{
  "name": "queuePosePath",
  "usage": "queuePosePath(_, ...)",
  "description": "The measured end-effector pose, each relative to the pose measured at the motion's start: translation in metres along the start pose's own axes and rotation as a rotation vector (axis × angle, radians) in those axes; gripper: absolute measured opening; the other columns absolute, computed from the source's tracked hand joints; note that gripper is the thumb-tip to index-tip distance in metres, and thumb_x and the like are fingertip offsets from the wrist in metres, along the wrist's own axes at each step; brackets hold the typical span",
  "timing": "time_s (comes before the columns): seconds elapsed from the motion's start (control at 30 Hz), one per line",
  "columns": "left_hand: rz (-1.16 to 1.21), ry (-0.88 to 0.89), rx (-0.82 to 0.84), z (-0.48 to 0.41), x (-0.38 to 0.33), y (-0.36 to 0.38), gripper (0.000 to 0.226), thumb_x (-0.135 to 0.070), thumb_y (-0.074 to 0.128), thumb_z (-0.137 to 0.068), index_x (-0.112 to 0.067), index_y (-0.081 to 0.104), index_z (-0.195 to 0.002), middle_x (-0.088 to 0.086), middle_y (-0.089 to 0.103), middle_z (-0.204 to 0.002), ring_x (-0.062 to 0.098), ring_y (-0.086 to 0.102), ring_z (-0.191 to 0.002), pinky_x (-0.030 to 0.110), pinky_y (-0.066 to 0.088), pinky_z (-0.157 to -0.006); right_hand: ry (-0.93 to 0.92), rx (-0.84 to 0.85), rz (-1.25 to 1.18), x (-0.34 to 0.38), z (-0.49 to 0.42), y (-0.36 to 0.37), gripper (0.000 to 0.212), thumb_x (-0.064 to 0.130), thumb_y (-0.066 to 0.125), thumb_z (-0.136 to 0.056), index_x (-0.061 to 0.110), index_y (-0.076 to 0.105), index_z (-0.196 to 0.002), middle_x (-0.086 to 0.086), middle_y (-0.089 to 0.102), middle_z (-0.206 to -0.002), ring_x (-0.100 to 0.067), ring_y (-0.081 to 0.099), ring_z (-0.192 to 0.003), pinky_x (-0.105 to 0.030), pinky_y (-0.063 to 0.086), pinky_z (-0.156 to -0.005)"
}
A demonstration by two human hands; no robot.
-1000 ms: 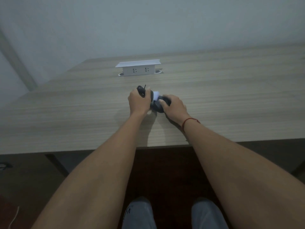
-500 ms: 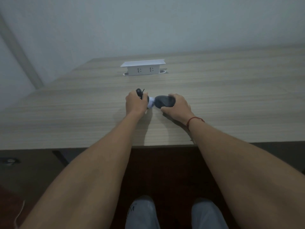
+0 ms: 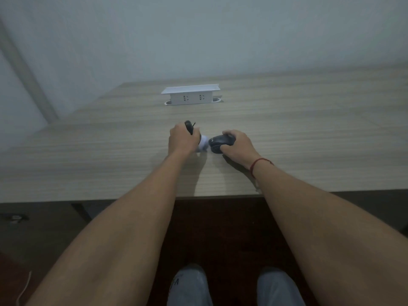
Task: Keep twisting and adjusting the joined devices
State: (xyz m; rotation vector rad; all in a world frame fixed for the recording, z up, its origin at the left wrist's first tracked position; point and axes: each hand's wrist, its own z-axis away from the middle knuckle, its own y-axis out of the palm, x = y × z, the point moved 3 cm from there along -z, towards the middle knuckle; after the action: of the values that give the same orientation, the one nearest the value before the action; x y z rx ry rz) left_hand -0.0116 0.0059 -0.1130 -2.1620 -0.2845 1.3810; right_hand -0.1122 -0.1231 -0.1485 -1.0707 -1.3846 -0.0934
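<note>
since a moment ago the two hands have drawn apart, opening a gap between the white wad and the dark mouse. the left hand [image 3: 181,140] is curled round a small black object [image 3: 189,127] that pokes up above the knuckles, and it presses a crumpled white tissue [image 3: 203,144] against the table [image 3: 309,133]. the right hand [image 3: 237,145] grips a dark computer mouse [image 3: 221,142], tilted on its edge, just beside the tissue. a red string bracelet [image 3: 258,163] circles the right wrist. further back on the wood-grain top stands a white socket box [image 3: 191,94], well apart from the hands. below the table edge, two grey shoes [image 3: 189,286] show on a dark floor
</note>
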Motion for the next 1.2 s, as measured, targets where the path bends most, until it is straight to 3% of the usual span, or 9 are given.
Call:
queuePosePath(0.1, 0.108, 0.038, -0.013, 0.004, -0.006, 0.002, 0.033, -0.03, 0.059, -0.09, 0.002, 0.065, -0.086, 0.014, 0.065, -0.083, 0.027, 0.06, -0.077, 0.032, 0.048, -0.07, -0.005, -0.012, 0.01, 0.002, 0.0, 0.002, 0.052, 0.006, 0.061, -0.076, 0.015, 0.057, -0.127, -0.008, 0.057, -0.131, -0.025, 0.052, -0.122, -0.039, 0.041, -0.107)
queuePosePath(0.27, -0.045, 0.001, -0.006, 0.006, 0.007, 0.004, 0.029, -0.031, 0.058, -0.089, -0.002, 0.063, -0.088, 0.012, 0.061, -0.088, 0.028, 0.057, -0.08, 0.029, 0.041, -0.068, 0.022, -0.012, -0.15, 0.0, 0.002, 0.0, 0.05, -0.002, 0.052, -0.072, 0.019, 0.065, -0.115, -0.009, 0.063, -0.124, -0.025, 0.058, -0.118, -0.037, 0.045, -0.105)
queuePosePath(0.4, 0.143, 0.003, -0.107, 0.004, -0.001, 0.0, 0.027, -0.031, 0.056, -0.091, -0.005, 0.061, -0.084, 0.009, 0.061, -0.084, 0.029, 0.061, -0.085, 0.03, 0.046, -0.071, 0.135, -0.12, -0.247, 0.001, 0.007, -0.01, 0.052, 0.026, 0.048, -0.066, 0.028, 0.062, -0.116, -0.002, 0.059, -0.125, -0.023, 0.057, -0.115, -0.041, 0.046, -0.101)
queuePosePath(0.5, 0.19, -0.007, -0.108, 0.004, -0.006, 0.003, 0.029, -0.032, 0.055, -0.092, -0.003, 0.061, -0.094, 0.008, 0.061, -0.09, 0.029, 0.062, -0.09, 0.029, 0.044, -0.072, 0.15, -0.246, -0.021, 0.0, 0.01, -0.014, 0.052, 0.049, 0.053, -0.081, 0.023, 0.057, -0.125, -0.004, 0.053, -0.132, -0.025, 0.047, -0.125, -0.039, 0.037, -0.105)
queuePosePath(0.63, 0.105, -0.027, -0.083, 0.004, 0.001, 0.011, 0.038, -0.039, 0.054, -0.093, -0.004, 0.06, -0.106, 0.015, 0.066, -0.108, 0.033, 0.062, -0.104, 0.041, 0.05, -0.092, 0.089, -0.258, 0.205, -0.001, 0.015, -0.006, 0.084, 0.078, 0.055, -0.068, 0.021, 0.052, -0.129, -0.005, 0.054, -0.126, -0.025, 0.048, -0.119, -0.04, 0.035, -0.1)
queuePosePath(0.77, 0.117, -0.043, -0.04, 0.006, 0.011, 0.016, 0.041, -0.043, 0.054, -0.093, -0.006, 0.06, -0.108, 0.013, 0.066, -0.108, 0.031, 0.062, -0.102, 0.041, 0.05, -0.094, 0.067, -0.19, 0.075, -0.002, 0.009, -0.006, 0.082, 0.067, 0.067, -0.068, 0.02, 0.048, -0.133, -0.003, 0.056, -0.131, -0.024, 0.051, -0.122, -0.041, 0.04, -0.102)
queuePosePath(0.93, 0.316, -0.08, -0.112, 0.004, 0.009, 0.011, 0.035, -0.04, 0.055, -0.094, -0.005, 0.06, -0.096, 0.007, 0.061, -0.092, 0.024, 0.058, -0.086, 0.032, 0.048, -0.078, 0.041, -0.097, -0.079, 0.0, 0.003, -0.004, 0.058, 0.037, 0.065, -0.078, 0.015, 0.055, -0.13, -0.005, 0.058, -0.133, -0.023, 0.054, -0.123, -0.037, 0.042, -0.105)
queuePosePath(1.13, -0.066, 0.027, 0.046, -0.003, 0.01, 0.01, 0.04, -0.038, 0.057, -0.092, 0.0, 0.062, -0.103, 0.018, 0.065, -0.104, 0.033, 0.061, -0.1, 0.037, 0.047, -0.082, -0.019, 0.023, 0.042, 0.004, 0.008, -0.002, 0.08, 0.057, 0.069, -0.073, 0.015, 0.046, -0.137, -0.004, 0.051, -0.138, -0.022, 0.047, -0.126, -0.038, 0.041, -0.105)
queuePosePath(1.2, 0.015, 0.04, 0.008, -0.003, 0.006, 0.006, 0.038, -0.037, 0.057, -0.092, 0.001, 0.062, -0.101, 0.015, 0.063, -0.097, 0.03, 0.06, -0.096, 0.033, 0.043, -0.075, -0.038, -0.032, 0.113, 0.003, 0.008, -0.001, 0.082, 0.062, 0.072, -0.067, 0.02, 0.05, -0.134, -0.003, 0.052, -0.133, -0.021, 0.045, -0.124, -0.037, 0.04, -0.103)
